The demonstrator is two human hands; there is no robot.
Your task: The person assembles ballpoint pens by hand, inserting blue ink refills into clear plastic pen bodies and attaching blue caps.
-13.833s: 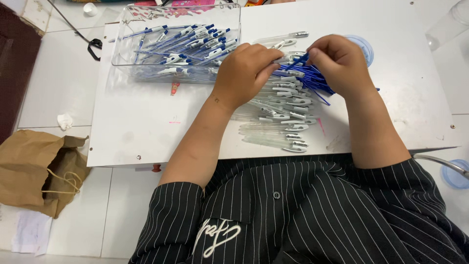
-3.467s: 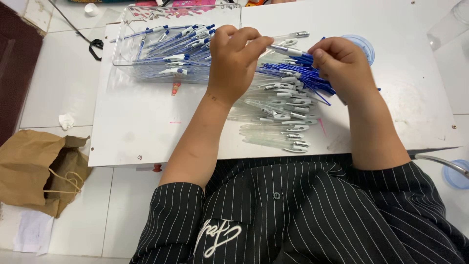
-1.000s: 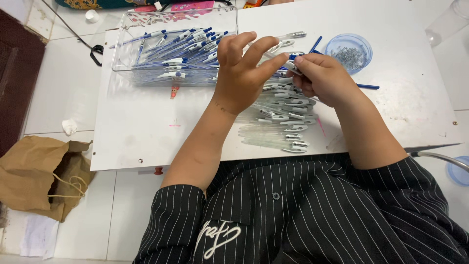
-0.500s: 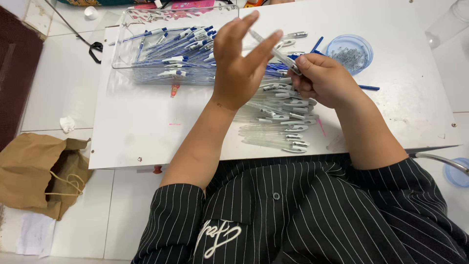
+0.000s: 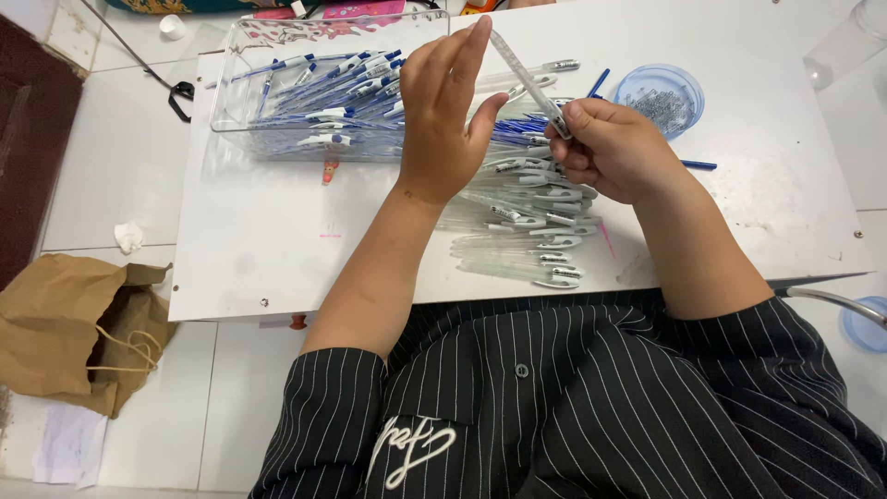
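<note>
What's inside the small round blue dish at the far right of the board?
The small round blue dish holds a heap of tiny metallic parts, too small to identify. Nothing covers it; a loose blue refill lies beside it.

Bright, even overhead light, soft shadows under the arms, mild glare on the white surface (image 5: pixel 277 249), sharp focus throughout
</note>
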